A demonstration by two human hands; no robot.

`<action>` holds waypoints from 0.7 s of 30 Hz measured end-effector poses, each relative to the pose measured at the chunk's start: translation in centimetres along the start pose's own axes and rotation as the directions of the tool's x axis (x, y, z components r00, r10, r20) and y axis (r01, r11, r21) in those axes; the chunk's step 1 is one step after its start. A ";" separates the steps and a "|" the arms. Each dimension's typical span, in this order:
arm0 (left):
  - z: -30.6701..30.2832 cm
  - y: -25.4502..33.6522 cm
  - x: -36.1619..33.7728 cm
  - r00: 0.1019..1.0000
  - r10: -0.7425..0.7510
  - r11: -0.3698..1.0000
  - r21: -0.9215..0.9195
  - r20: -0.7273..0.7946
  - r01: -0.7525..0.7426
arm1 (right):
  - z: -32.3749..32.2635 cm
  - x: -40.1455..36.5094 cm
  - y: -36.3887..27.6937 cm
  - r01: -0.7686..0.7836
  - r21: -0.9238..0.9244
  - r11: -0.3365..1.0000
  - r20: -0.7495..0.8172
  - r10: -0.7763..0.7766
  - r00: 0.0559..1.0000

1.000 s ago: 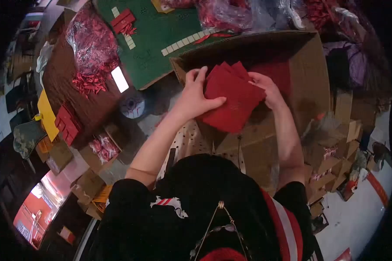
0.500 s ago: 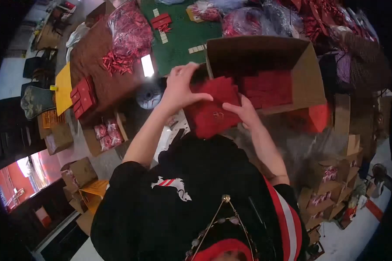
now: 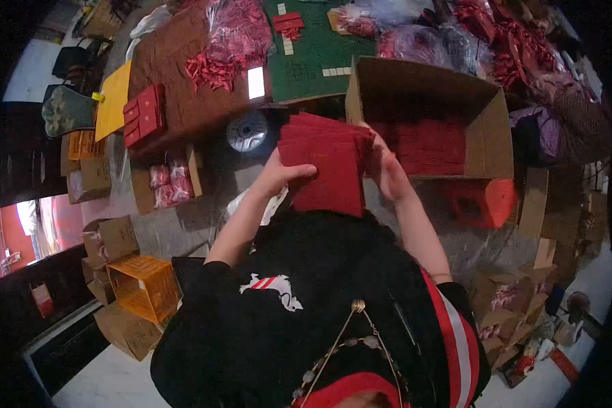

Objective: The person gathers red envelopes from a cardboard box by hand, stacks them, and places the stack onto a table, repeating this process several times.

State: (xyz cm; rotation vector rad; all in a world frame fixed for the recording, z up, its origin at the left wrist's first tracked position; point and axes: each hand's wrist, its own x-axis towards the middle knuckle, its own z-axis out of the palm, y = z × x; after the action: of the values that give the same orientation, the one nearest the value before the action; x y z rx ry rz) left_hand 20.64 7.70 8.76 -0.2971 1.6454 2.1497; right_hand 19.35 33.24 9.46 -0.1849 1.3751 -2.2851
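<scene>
I hold a fanned stack of flat red envelopes (image 3: 325, 166) upright in front of my chest. My left hand (image 3: 279, 174) grips its left edge with the thumb lying across the front. On the right edge sits my right hand (image 3: 385, 170), fingers behind the stack. Just beyond the hands stands an open cardboard box (image 3: 486, 136) with more red envelopes (image 3: 421, 146) packed in rows inside.
A brown-topped table (image 3: 177, 102) at the left carries red boxes (image 3: 143, 115), red bows in plastic bags (image 3: 228, 41) and a green mat (image 3: 313, 47). A roll of tape (image 3: 246, 131) lies near the box. Cardboard cartons and an orange crate (image 3: 143, 285) stand on the floor.
The stack has been lifted clear of the box and squared upright, now spread like a fan. My view has swung, so the box and table sit further right.
</scene>
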 end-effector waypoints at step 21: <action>1.4 -3.7 0.0 0.984 0.097 0.983 -0.168 0.146 -0.072 | -0.8 2.2 1.2 -0.066 0.308 0.949 0.228 -0.006 0.974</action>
State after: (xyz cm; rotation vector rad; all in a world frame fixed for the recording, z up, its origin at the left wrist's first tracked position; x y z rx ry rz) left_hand 22.40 9.80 5.91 -0.1060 1.4244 2.3123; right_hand 17.53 32.45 7.79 -0.3071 0.8804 -2.3365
